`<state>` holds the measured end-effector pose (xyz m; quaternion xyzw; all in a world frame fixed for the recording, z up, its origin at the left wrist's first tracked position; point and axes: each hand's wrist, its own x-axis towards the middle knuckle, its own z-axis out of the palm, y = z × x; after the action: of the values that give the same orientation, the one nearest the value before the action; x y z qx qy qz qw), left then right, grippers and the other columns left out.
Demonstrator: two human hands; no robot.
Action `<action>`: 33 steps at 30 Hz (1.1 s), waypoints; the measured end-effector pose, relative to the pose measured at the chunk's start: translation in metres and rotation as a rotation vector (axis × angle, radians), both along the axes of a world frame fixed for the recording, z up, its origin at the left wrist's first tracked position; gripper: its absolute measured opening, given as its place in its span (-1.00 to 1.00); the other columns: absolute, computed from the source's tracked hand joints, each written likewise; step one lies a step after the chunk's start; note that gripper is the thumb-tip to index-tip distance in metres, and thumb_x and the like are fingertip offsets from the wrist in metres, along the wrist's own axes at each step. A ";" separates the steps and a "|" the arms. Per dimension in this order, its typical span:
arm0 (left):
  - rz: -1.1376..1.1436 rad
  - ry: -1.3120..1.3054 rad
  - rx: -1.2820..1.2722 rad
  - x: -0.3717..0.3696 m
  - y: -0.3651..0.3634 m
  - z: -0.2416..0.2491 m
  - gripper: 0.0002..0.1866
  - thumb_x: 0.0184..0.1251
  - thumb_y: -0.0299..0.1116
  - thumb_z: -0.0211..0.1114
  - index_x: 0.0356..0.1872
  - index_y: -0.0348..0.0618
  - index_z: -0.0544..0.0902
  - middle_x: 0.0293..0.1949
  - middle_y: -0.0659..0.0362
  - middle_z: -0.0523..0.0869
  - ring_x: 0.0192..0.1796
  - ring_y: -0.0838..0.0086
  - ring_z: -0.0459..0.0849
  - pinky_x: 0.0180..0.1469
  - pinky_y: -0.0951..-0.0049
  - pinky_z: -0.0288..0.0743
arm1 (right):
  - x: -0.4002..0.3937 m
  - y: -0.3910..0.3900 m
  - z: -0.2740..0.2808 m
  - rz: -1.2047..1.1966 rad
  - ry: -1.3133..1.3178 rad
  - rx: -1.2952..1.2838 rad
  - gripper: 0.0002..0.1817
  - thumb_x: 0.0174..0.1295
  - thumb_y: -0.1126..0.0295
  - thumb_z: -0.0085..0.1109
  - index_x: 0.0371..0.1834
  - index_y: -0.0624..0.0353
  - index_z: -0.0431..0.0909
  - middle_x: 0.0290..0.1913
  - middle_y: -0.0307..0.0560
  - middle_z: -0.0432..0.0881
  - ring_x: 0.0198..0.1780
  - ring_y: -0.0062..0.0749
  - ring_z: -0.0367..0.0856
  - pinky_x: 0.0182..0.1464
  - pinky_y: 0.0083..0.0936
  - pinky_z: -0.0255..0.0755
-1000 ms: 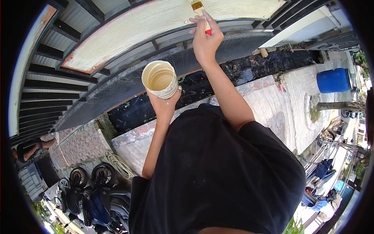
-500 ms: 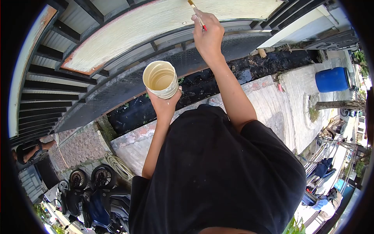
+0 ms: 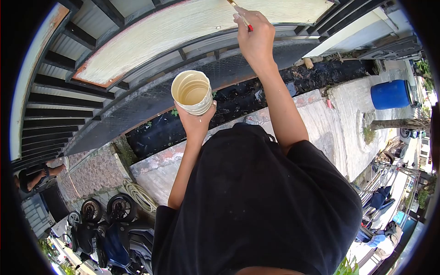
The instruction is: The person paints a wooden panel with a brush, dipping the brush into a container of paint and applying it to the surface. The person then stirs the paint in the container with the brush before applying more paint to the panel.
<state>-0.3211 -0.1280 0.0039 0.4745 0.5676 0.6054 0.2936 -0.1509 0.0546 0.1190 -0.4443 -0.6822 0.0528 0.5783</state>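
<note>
My left hand [image 3: 196, 123] is wrapped round a ribbed, cream-coloured cup [image 3: 200, 107] with paint in its bottom. The cup is upright, its open mouth toward me. In my right hand [image 3: 257, 39] is a paintbrush [image 3: 241, 16], its red-tipped handle end pointing back toward me. The brush reaches up over the cream-painted panel [image 3: 169, 34], and its bristle end lies at the top edge of the view. Brush strokes show across the panel, with reddish brown along its border.
Dark metal bars [image 3: 68, 87] frame the panel. A ditch of dark water [image 3: 167, 135] runs below it, beside a concrete slab [image 3: 316, 123]. Motorcycles [image 3: 114, 243] and a coiled hose [image 3: 140, 196] are lower left, a person [image 3: 34, 178] far left. A blue barrel [image 3: 389, 94] lies right.
My right hand has moved to the right with the paintbrush along the panel. My left hand and the cup have shifted slightly to the right.
</note>
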 end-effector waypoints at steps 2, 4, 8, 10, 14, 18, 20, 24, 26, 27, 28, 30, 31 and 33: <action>-0.032 -0.040 -0.027 -0.001 0.001 -0.003 -0.14 0.11 -0.46 0.72 0.41 -0.28 0.38 0.25 0.00 0.68 0.30 0.29 0.69 0.43 0.22 0.50 | 0.002 0.010 -0.004 0.001 -0.026 0.038 -0.73 0.40 0.55 0.39 0.13 0.29 0.84 -0.17 0.24 0.79 -0.26 0.04 0.81 -0.20 -0.22 0.65; -0.065 -0.079 -0.047 0.000 0.002 -0.002 -0.05 0.09 -0.43 0.74 0.45 -0.28 0.30 0.30 -0.04 0.63 0.35 0.24 0.65 0.46 0.20 0.46 | 0.005 0.013 -0.003 0.000 -0.052 0.083 -0.73 0.39 0.54 0.39 0.12 0.28 0.84 -0.17 0.24 0.79 -0.27 0.04 0.80 -0.20 -0.22 0.65; -0.011 -0.020 0.010 0.002 0.004 -0.001 -0.23 0.13 -0.49 0.69 0.36 -0.28 0.47 0.21 0.05 0.72 0.24 0.33 0.73 0.40 0.26 0.53 | 0.005 0.012 0.004 0.005 -0.043 0.033 -0.73 0.38 0.55 0.40 0.11 0.27 0.85 -0.17 0.23 0.80 -0.29 0.02 0.80 -0.20 -0.23 0.65; -0.004 -0.009 0.006 0.003 0.004 -0.002 -0.23 0.13 -0.50 0.69 0.36 -0.28 0.47 0.21 0.05 0.72 0.24 0.33 0.73 0.39 0.26 0.53 | 0.004 0.012 0.003 0.013 -0.034 0.062 -0.73 0.37 0.55 0.40 0.11 0.27 0.85 -0.17 0.22 0.80 -0.29 0.01 0.80 -0.19 -0.23 0.65; -0.023 -0.042 0.016 0.004 0.004 0.000 -0.25 0.14 -0.50 0.69 0.35 -0.29 0.47 0.20 0.05 0.72 0.24 0.33 0.73 0.39 0.26 0.54 | 0.009 0.014 -0.003 0.012 -0.070 -0.035 -0.74 0.43 0.52 0.39 0.14 0.23 0.85 -0.14 0.18 0.84 -0.21 -0.12 0.87 -0.21 -0.34 0.68; -0.023 -0.050 0.018 0.004 0.005 -0.006 -0.25 0.15 -0.52 0.68 0.35 -0.29 0.47 0.20 0.05 0.72 0.24 0.34 0.73 0.39 0.26 0.54 | 0.005 0.009 0.009 0.065 0.066 -0.070 -0.76 0.40 0.52 0.41 0.09 0.27 0.86 -0.17 0.24 0.83 -0.30 -0.03 0.81 -0.20 -0.28 0.67; -0.037 -0.065 0.014 0.004 0.004 -0.007 -0.25 0.15 -0.52 0.68 0.35 -0.29 0.47 0.20 0.05 0.72 0.23 0.34 0.73 0.39 0.26 0.55 | 0.007 0.014 0.002 0.051 0.026 -0.043 -0.76 0.40 0.52 0.41 0.08 0.27 0.86 -0.17 0.23 0.84 -0.31 -0.05 0.81 -0.22 -0.30 0.67; -0.020 -0.049 0.033 0.007 0.005 -0.002 -0.25 0.15 -0.53 0.68 0.35 -0.29 0.47 0.19 0.05 0.72 0.22 0.35 0.74 0.38 0.27 0.56 | 0.011 0.009 0.008 0.006 -0.042 -0.030 -0.76 0.39 0.52 0.41 0.08 0.28 0.86 -0.18 0.21 0.84 -0.34 -0.07 0.81 -0.26 -0.31 0.67; -0.017 -0.058 0.031 0.007 0.006 0.000 -0.25 0.14 -0.53 0.68 0.35 -0.29 0.47 0.19 0.05 0.72 0.23 0.35 0.74 0.38 0.26 0.56 | 0.009 0.014 0.007 0.051 -0.009 -0.007 -0.76 0.39 0.52 0.41 0.09 0.28 0.86 -0.17 0.21 0.84 -0.34 -0.06 0.81 -0.26 -0.30 0.67; -0.020 -0.067 0.027 0.007 0.005 0.000 -0.25 0.14 -0.53 0.68 0.35 -0.29 0.47 0.19 0.05 0.72 0.23 0.35 0.74 0.39 0.26 0.56 | 0.009 0.016 0.006 0.089 0.025 0.015 -0.75 0.39 0.52 0.41 0.09 0.27 0.86 -0.17 0.21 0.84 -0.35 -0.06 0.81 -0.26 -0.30 0.67; -0.024 -0.067 0.026 0.007 0.004 -0.002 -0.25 0.14 -0.53 0.68 0.35 -0.29 0.47 0.19 0.05 0.72 0.23 0.35 0.74 0.39 0.26 0.56 | 0.011 0.016 0.004 0.085 0.025 0.014 -0.75 0.39 0.52 0.41 0.09 0.27 0.86 -0.17 0.21 0.84 -0.35 -0.06 0.81 -0.26 -0.30 0.67; -0.027 -0.064 0.027 0.007 0.005 -0.004 -0.24 0.14 -0.52 0.69 0.36 -0.30 0.47 0.20 0.04 0.72 0.24 0.34 0.73 0.39 0.26 0.55 | 0.013 0.018 0.004 0.029 -0.028 0.026 -0.75 0.39 0.52 0.41 0.09 0.28 0.85 -0.19 0.21 0.84 -0.35 -0.05 0.81 -0.25 -0.27 0.67; -0.025 -0.064 0.030 0.007 0.005 -0.004 -0.24 0.14 -0.52 0.69 0.36 -0.30 0.47 0.20 0.04 0.72 0.24 0.34 0.73 0.39 0.26 0.55 | 0.015 0.019 0.004 0.031 -0.028 0.029 -0.75 0.39 0.52 0.41 0.09 0.28 0.85 -0.19 0.21 0.84 -0.35 -0.05 0.81 -0.25 -0.27 0.67; -0.014 -0.047 0.020 0.008 0.004 -0.003 -0.24 0.14 -0.51 0.69 0.36 -0.30 0.47 0.20 0.05 0.72 0.24 0.34 0.74 0.39 0.26 0.55 | 0.020 0.018 0.007 0.009 -0.049 -0.043 -0.76 0.39 0.52 0.41 0.08 0.30 0.85 -0.20 0.21 0.83 -0.34 -0.05 0.81 -0.24 -0.26 0.67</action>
<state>-0.3130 -0.1235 0.0008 0.4671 0.5509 0.6201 0.3063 -0.1312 0.0725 0.1257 -0.4545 -0.6970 0.0591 0.5515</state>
